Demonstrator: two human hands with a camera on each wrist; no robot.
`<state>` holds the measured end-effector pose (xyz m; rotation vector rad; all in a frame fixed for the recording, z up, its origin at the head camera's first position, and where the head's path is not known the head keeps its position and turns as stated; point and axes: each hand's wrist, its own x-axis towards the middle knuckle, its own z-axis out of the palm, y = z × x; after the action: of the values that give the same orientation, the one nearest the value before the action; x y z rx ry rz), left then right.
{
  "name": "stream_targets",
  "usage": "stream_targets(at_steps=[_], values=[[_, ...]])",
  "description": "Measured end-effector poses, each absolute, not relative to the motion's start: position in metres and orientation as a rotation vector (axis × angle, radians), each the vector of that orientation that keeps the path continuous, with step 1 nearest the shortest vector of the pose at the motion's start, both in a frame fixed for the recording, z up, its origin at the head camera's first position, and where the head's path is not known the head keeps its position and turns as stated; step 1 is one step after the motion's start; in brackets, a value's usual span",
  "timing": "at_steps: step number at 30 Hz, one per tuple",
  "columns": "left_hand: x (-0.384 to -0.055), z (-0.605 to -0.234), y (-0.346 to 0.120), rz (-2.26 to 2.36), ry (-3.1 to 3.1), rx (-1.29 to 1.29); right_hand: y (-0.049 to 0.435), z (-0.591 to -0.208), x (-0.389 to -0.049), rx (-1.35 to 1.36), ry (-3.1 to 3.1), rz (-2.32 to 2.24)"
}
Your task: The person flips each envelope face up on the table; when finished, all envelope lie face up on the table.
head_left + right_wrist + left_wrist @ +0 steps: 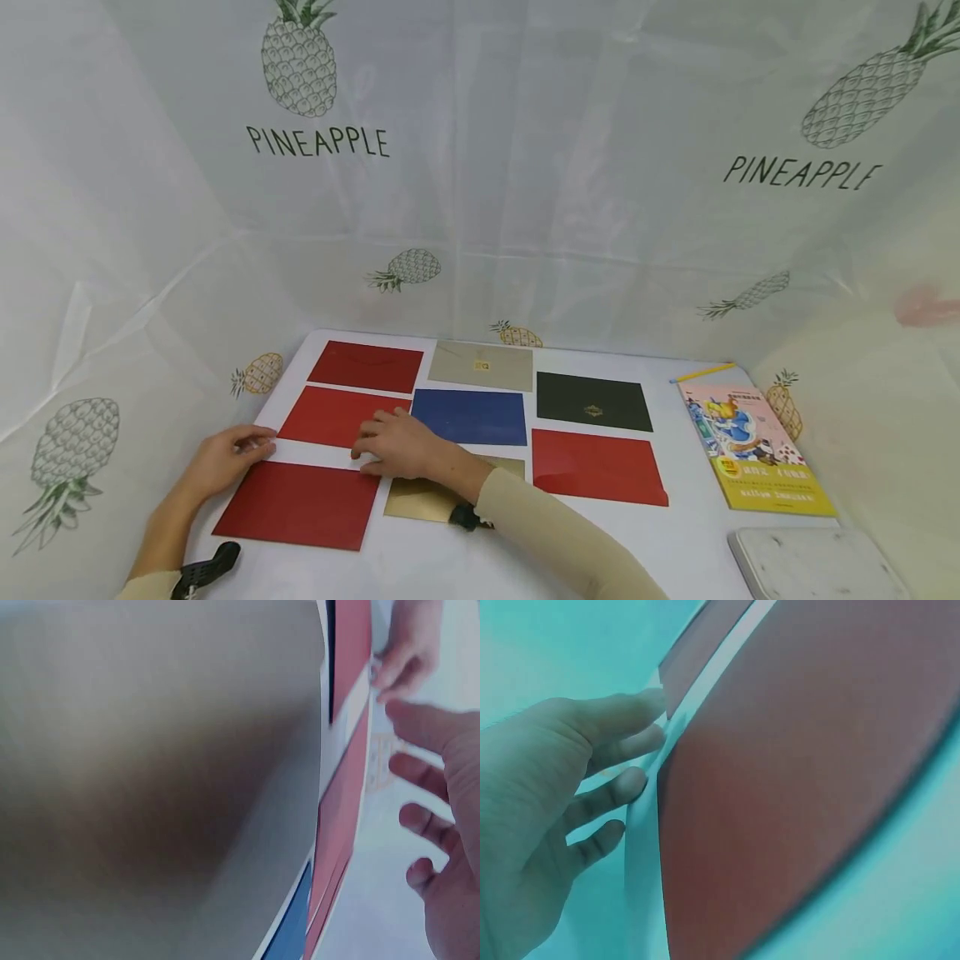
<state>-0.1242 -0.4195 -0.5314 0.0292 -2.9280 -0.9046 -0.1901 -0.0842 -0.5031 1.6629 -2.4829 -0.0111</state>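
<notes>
Flat, coloured envelopes lie in columns on a white table. My left hand (225,458) is at the left column, its loosely bent fingertips by the gap between the middle red envelope (330,414) and the lower red envelope (300,508). In the left wrist view, nothing shows between its fingers; contact is unclear. My right hand (397,446) hovers or rests over the middle red envelope's lower right corner, fingers spread and holding nothing visible. Its forearm covers part of a gold envelope (420,498). Just beyond that hand lies a blue envelope (471,418).
Behind are a dark red envelope (365,367) and a beige envelope (506,367). Further right lie a dark green envelope (592,396) and another red envelope (596,467). A book (750,442), a yellow pencil (701,373) and a white marbled case (817,562) line the right side.
</notes>
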Motion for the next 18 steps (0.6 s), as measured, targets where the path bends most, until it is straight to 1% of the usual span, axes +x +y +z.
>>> stream_targets(at_steps=[4, 7, 18], values=[[-0.118, -0.529, -0.422, -0.861, -2.977, 0.003, -0.085, -0.506, -0.174, 1.863, -2.451, -0.071], [-0.115, -0.526, -0.422, -0.853, -3.009, -0.017, -0.083, -0.510, -0.167, 1.936, -2.493, -0.129], [-0.109, -0.524, -0.430, -0.870, -3.064, -0.082, -0.079, -0.514, -0.162, 1.942, -2.500, -0.165]])
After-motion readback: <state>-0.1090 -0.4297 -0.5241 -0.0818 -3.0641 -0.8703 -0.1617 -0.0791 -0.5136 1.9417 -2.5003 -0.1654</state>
